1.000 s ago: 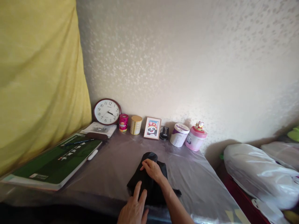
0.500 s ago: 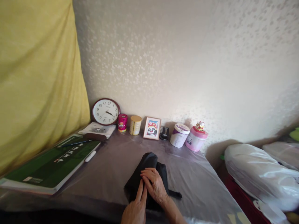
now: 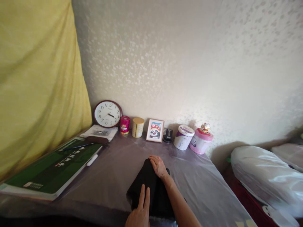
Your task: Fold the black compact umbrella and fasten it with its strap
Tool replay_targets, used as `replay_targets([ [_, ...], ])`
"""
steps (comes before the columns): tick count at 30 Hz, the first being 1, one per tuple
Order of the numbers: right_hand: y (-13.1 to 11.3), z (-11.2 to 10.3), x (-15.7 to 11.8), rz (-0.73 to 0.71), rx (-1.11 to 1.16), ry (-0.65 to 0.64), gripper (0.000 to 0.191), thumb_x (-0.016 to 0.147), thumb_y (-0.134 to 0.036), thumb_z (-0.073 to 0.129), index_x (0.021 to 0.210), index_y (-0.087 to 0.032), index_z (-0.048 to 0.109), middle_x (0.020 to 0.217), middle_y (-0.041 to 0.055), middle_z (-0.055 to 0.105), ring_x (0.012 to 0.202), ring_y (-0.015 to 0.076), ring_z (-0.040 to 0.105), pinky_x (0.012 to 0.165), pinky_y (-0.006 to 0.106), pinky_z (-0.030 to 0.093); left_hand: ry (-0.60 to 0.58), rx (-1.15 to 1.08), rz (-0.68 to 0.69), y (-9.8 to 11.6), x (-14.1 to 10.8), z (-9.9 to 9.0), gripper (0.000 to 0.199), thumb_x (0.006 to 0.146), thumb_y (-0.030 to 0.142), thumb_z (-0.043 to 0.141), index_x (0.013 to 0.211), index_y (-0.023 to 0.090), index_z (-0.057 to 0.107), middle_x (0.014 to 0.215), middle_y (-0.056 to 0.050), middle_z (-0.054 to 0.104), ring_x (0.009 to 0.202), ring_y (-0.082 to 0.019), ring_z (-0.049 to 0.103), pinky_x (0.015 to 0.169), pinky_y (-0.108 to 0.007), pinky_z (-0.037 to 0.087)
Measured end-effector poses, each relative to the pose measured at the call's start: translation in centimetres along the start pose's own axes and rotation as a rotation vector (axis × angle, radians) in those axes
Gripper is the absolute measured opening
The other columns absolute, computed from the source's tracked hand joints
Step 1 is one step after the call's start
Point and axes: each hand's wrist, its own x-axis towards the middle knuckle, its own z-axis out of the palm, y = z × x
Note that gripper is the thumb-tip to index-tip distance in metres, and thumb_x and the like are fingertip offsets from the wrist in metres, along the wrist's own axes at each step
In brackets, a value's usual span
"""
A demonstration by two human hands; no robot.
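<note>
A folded black cloth item [image 3: 151,189] lies near the front edge of the grey-covered table. My left hand [image 3: 140,209] rests on its lower part, two fingers stretched out and pointing away from me. On the far end of the black item lies my right hand [image 3: 158,166], its fingers laid over the top edge, pressing down flat. My right forearm crosses over the item's right side and hides part of it.
A green book [image 3: 54,168] with a pen lies at the left. Along the wall stand a clock [image 3: 108,114], a pink tin [image 3: 124,125], a yellow-lidded can [image 3: 138,127], a picture frame [image 3: 155,130] and two tubs [image 3: 183,137]. White bags [image 3: 265,173] bulge at the right.
My right hand has moved away from my left hand to the far end of the black item, whose raised fold now lies flatter. My left hand has shifted slightly toward me.
</note>
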Motion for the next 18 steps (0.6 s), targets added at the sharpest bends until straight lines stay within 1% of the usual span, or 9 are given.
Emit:
replay_targets([
  [3,0.5,-0.3,0.7,0.193,0.04,0.008,0.035,0.088,-0.03,0.036,0.104,-0.016,0.063,0.109,0.0075,0.064,0.104,0.0201,0.055,0.096,0.032,0.037,-0.006,-0.012,0.002,0.1,-0.1,-0.1,0.081,0.068,-0.003,0.032,0.137,0.027,0.001,0.145,-0.007,-0.009,0.081,-0.016,0.066,0.064,-0.025,0.05],
  [5,1.0,-1.1,0.3,0.306,0.031,0.06,0.037,0.086,-0.033,0.037,0.105,-0.014,0.062,0.109,0.0095,0.063,0.105,0.0215,0.054,0.095,0.032,0.037,0.001,-0.014,-0.002,0.2,-0.2,-0.1,0.081,0.068,-0.003,0.031,0.137,0.026,0.001,0.146,-0.008,-0.009,0.08,-0.016,0.066,0.063,-0.025,0.049],
  [8,2.0,-3.1,-1.8,0.474,0.008,0.154,0.038,0.084,-0.033,0.037,0.103,-0.011,0.061,0.106,0.0138,0.063,0.101,0.024,0.057,0.09,0.034,0.04,0.02,-0.031,-0.008,0.3,-0.5,-0.2,0.079,0.07,-0.001,0.031,0.138,0.027,0.002,0.146,-0.008,-0.007,0.081,-0.015,0.066,0.063,-0.023,0.048],
  [11,3.0,-5.1,-5.0,0.604,0.011,0.183,0.034,0.083,-0.033,0.035,0.092,-0.014,0.062,0.094,0.0125,0.066,0.092,0.0232,0.061,0.079,0.033,0.046,0.053,-0.07,-0.005,0.2,-0.9,-0.3,0.077,0.073,0.0,0.032,0.138,0.027,0.002,0.147,-0.011,-0.003,0.083,-0.015,0.065,0.065,-0.022,0.047],
  [13,3.1,-5.9,-7.0,0.694,0.051,0.157,0.03,0.082,-0.032,0.036,0.084,-0.016,0.061,0.084,0.01,0.067,0.082,0.0204,0.064,0.067,0.029,0.049,0.07,-0.089,-0.006,0.1,-1.1,-0.4,0.074,0.075,0.002,0.032,0.138,0.025,0.002,0.147,-0.015,0.001,0.083,-0.016,0.065,0.067,-0.024,0.047],
  [15,2.7,-6.0,-8.4,0.773,0.126,0.112,0.029,0.083,-0.033,0.035,0.078,-0.016,0.059,0.076,0.0074,0.066,0.069,0.0168,0.065,0.054,0.024,0.049,0.083,-0.103,-0.005,0.0,-1.2,-0.3,0.071,0.077,0.004,0.032,0.139,0.023,0.002,0.147,-0.018,0.005,0.083,-0.017,0.065,0.068,-0.027,0.048],
  [16,2.3,-6.0,-8.8,0.813,0.176,0.086,0.03,0.084,-0.033,0.034,0.076,-0.016,0.058,0.073,0.006,0.066,0.063,0.015,0.064,0.049,0.022,0.048,0.093,-0.104,-0.004,0.0,-1.2,-0.3,0.071,0.077,0.004,0.031,0.139,0.022,0.003,0.147,-0.019,0.006,0.085,-0.018,0.064,0.07,-0.028,0.048],
  [18,1.3,-5.7,-9.2,0.89,0.275,0.038,0.031,0.084,-0.035,0.034,0.075,-0.016,0.056,0.067,0.0037,0.064,0.056,0.0122,0.062,0.045,0.019,0.046,0.11,-0.099,-0.012,0.0,-1.2,-0.1,0.07,0.078,0.004,0.03,0.139,0.021,0.003,0.147,-0.019,0.008,0.088,-0.018,0.064,0.073,-0.028,0.047],
])
